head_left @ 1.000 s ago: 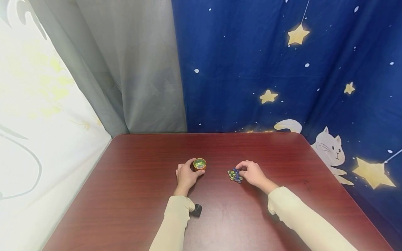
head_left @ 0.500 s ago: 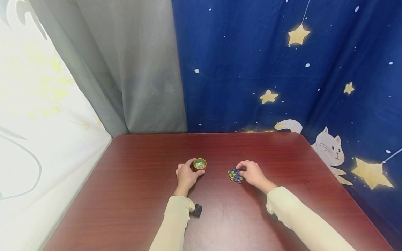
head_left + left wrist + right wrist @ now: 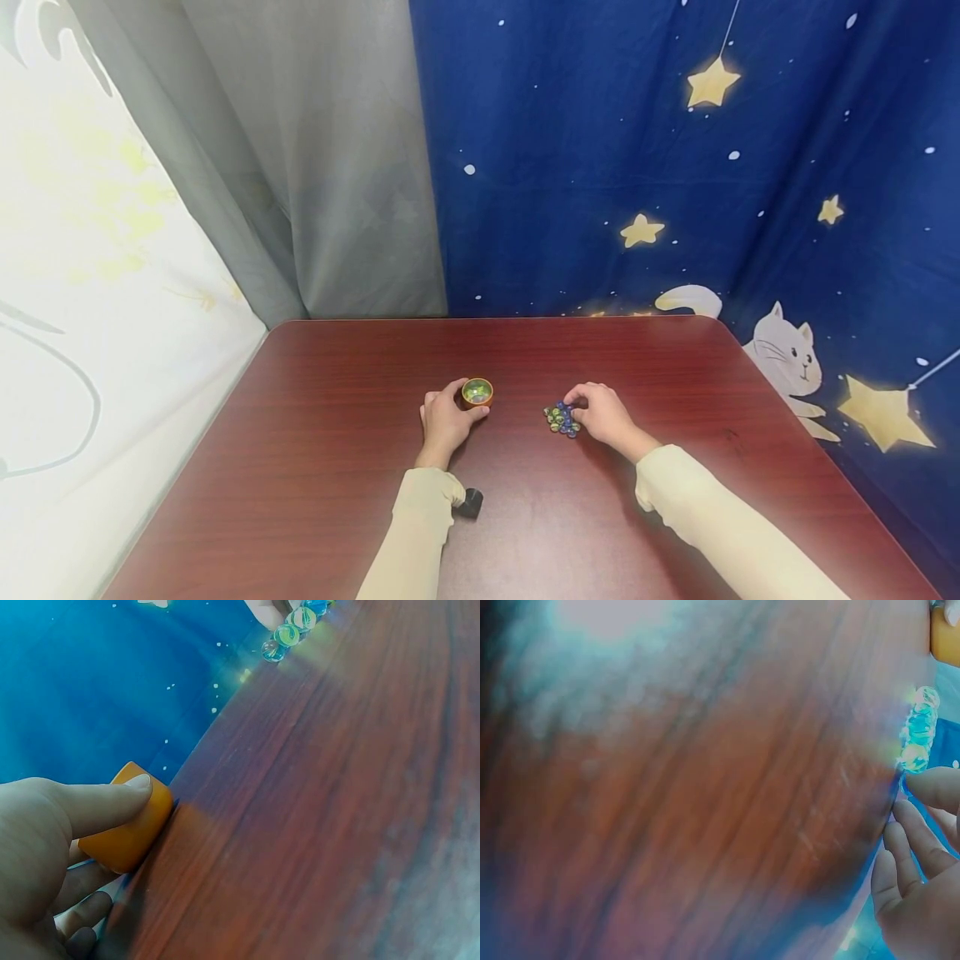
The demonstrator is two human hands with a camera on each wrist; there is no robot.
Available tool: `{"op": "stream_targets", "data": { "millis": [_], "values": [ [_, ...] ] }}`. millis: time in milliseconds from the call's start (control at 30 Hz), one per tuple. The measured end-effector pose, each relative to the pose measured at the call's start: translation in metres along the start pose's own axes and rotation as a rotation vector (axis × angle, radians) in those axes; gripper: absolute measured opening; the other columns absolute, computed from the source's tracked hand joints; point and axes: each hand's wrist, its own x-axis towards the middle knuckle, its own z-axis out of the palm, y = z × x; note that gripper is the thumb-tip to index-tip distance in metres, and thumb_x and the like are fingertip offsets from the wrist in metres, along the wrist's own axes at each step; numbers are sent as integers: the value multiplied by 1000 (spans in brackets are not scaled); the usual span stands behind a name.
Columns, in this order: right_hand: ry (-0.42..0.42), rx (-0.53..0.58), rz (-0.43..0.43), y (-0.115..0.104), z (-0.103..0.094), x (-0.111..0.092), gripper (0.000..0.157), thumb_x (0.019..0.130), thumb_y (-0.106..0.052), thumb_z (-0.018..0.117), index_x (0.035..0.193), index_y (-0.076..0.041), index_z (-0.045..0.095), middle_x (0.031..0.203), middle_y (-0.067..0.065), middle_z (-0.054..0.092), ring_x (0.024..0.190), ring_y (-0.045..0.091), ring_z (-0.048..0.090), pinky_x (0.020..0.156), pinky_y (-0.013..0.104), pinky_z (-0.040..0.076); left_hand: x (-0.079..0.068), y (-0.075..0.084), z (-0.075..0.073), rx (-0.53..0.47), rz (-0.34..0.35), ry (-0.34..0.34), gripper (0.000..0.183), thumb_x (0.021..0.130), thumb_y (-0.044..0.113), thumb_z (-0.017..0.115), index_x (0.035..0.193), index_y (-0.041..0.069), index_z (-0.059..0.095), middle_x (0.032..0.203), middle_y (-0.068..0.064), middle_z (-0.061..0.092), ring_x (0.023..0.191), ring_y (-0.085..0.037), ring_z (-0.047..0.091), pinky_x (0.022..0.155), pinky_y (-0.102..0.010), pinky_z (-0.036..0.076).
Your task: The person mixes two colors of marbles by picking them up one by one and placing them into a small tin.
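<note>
The left hand (image 3: 446,423) has its thumb and fingers wrapped round the side of a small orange cup (image 3: 131,836), with something green and shiny inside it. The right hand (image 3: 609,417) has its fingers bent down at the edge of a little pile of blue and yellow-green marbles (image 3: 555,419); I can't tell if they pinch one or only touch. The pile lies just past the right fingertips, on the side toward the cup. Marbles look rolly, so a soft, slow pinch on just one should work best, while the left fingers hold the cup upright. The marbles sit snug together, so a bump could send some rolling, and the right fingers hide part of the pile. Under both hands is the shiny red-brown counter (image 3: 337,400). Behind the left wrist is a black thing (image 3: 469,503) by the sleeve. Far past the fingers hang a grey curtain (image 3: 360,167) and a blue starry one (image 3: 555,167).
</note>
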Motion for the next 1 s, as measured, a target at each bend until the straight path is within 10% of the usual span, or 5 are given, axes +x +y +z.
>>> {"op": "stream_targets", "data": {
  "millis": [1000],
  "values": [
    [10, 37, 54, 1, -7, -1, 14, 81, 1, 72, 91, -9, 69, 87, 3, 71, 86, 24, 67, 80, 46, 49, -1, 3, -1, 8, 11, 12, 65, 68, 30, 89, 125, 11, 65, 109, -9, 69, 104, -31, 48, 92, -48, 28]
  ]
}}
